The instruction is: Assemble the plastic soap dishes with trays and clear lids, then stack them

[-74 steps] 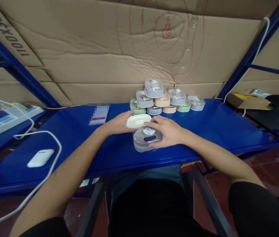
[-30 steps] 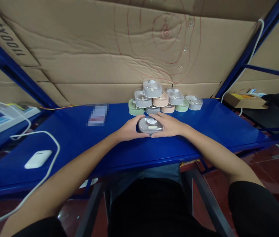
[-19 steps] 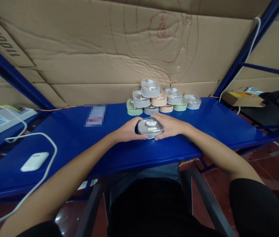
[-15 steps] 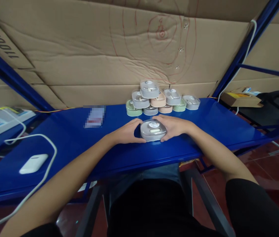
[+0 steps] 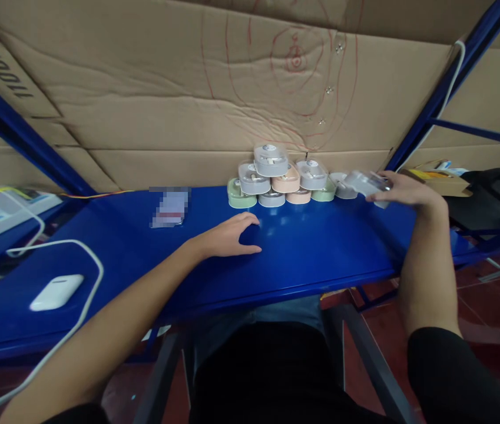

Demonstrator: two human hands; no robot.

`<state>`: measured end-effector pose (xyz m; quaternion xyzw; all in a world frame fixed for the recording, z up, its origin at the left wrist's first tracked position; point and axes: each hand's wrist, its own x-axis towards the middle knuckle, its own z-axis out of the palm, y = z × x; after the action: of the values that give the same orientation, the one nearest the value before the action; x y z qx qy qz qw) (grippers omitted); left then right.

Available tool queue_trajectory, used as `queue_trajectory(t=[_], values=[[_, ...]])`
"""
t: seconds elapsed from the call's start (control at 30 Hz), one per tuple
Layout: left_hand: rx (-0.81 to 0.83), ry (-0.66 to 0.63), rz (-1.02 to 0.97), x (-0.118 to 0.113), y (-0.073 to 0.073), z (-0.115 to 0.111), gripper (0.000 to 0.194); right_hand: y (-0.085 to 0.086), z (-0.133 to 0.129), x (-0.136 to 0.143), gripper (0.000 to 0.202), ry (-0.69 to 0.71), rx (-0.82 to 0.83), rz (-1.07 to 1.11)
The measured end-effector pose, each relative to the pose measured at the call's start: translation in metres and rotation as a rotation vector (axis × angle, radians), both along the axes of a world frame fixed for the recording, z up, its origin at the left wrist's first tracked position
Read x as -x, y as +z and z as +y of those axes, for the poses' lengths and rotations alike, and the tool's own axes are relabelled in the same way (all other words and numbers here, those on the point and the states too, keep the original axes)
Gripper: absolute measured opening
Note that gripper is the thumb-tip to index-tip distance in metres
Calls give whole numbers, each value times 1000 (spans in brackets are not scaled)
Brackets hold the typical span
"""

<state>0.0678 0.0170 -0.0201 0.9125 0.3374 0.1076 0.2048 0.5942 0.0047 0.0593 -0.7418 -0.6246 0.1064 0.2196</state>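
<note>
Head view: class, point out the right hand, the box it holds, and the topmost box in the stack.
Right hand [image 5: 410, 189]: head view, back of the hand.
Held box [image 5: 365, 184]: head view, blurred side facing the camera.
Topmost box [image 5: 271, 159]: head view, clear lid.

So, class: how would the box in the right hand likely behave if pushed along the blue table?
The clear-topped box would probably slide rather than roll, since it looks broad and low. Its glossy look suggests it may be slippery. The right hand grips it alone, so it's probably fairly light.
</note>
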Motion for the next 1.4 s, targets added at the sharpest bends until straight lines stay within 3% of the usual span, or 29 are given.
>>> queue_trajectory(t=[0.07,0.17,0.3,0.4,0.53,0.73,0.83,0.97,1.2,1.4], values=[[5,-2,4,0,0,0,73,3,15,6,87,-155,-152,-37],[7,-7,-5,1,1,0,69,1,45,32,89,-208,-277,-118],[13,-12,-17,0,1,0,67,-11,80,67,98,-287,-237,-141],[21,-11,-19,1,0,1,67,-21,90,76,97,-335,-215,-134],[-1,-20,-11,2,-3,3,67,-30,84,56,97,-460,-250,-123],[-7,-22,-17,3,-3,3,65,-57,72,-8,96,-684,-209,-47],[-7,-16,-1,3,-2,3,65,-76,78,-29,94,-627,-162,-15],[0,-10,-12,2,-1,2,66,-92,90,-36,76,-503,-177,9],[-9,-9,-10,0,0,1,65,-98,102,-36,53,-372,-251,60],[-11,-13,-3,1,-1,2,67,-99,104,-31,58,-342,-276,67]])
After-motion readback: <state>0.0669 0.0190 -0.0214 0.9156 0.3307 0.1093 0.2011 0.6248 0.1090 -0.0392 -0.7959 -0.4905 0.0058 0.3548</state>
